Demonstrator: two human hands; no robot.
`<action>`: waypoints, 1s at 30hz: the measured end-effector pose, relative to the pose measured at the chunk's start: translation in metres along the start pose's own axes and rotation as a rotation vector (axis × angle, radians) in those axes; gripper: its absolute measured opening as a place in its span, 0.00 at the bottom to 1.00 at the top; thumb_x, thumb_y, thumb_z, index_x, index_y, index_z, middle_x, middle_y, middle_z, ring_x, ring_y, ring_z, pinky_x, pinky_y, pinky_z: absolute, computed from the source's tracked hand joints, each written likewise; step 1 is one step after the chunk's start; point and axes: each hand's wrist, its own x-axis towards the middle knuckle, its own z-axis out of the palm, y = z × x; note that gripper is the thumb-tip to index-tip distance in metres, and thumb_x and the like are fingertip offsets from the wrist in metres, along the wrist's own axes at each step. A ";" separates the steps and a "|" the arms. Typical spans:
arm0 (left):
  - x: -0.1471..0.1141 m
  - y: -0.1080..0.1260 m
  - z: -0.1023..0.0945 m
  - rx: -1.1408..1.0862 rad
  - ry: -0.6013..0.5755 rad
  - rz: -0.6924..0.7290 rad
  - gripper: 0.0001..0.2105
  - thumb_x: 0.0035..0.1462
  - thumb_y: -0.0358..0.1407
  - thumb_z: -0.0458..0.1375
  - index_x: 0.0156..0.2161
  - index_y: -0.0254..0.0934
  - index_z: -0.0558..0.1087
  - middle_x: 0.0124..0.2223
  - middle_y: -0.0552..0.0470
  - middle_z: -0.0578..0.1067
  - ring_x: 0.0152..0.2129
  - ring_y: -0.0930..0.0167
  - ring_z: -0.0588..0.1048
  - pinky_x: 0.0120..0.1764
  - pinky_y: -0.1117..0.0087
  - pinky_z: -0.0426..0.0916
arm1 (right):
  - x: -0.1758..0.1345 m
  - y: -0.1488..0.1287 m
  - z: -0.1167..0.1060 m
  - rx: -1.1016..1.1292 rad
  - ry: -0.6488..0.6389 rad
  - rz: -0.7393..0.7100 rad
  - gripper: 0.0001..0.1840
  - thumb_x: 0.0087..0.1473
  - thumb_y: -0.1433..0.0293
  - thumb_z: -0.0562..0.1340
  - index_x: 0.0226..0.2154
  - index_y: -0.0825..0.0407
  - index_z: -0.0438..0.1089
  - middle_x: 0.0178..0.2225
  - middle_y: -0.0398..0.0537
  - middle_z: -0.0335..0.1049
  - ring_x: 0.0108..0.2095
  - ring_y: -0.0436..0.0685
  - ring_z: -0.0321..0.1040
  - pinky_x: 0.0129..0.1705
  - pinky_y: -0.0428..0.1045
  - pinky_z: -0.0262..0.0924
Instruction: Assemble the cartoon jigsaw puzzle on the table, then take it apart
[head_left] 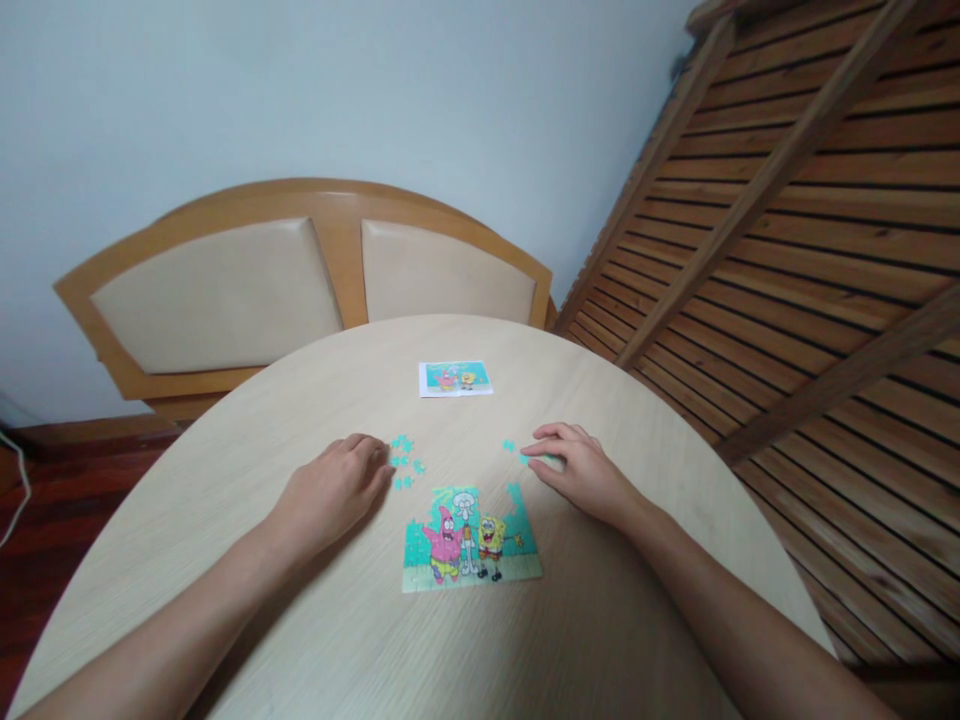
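Note:
My left hand rests on the table at left, fingers loosely bent and thumb apart, with nothing visible in it. Just beyond its fingertips lies a loose cluster of several teal puzzle pieces. On the other side, my right hand has its thumb and forefinger apart, their tips at a small teal puzzle piece. Another loose piece lies slightly farther left. Between and nearer than both hands is a partly assembled jigsaw puzzle with three cartoon figures; its upper edge is uneven, with gaps.
A picture card showing the similar cartoon scene lies farther back on the round wooden table. Behind the table stands a padded wooden headboard against a pale wall. Slatted wooden panelling leans along the right side.

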 end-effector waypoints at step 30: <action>0.001 -0.004 0.001 0.026 -0.011 0.023 0.17 0.67 0.42 0.45 0.49 0.37 0.72 0.53 0.42 0.74 0.47 0.58 0.74 0.46 0.59 0.72 | -0.006 0.037 -0.033 0.209 -0.040 0.146 0.15 0.58 0.61 0.62 0.41 0.53 0.78 0.43 0.55 0.78 0.44 0.62 0.74 0.50 0.57 0.66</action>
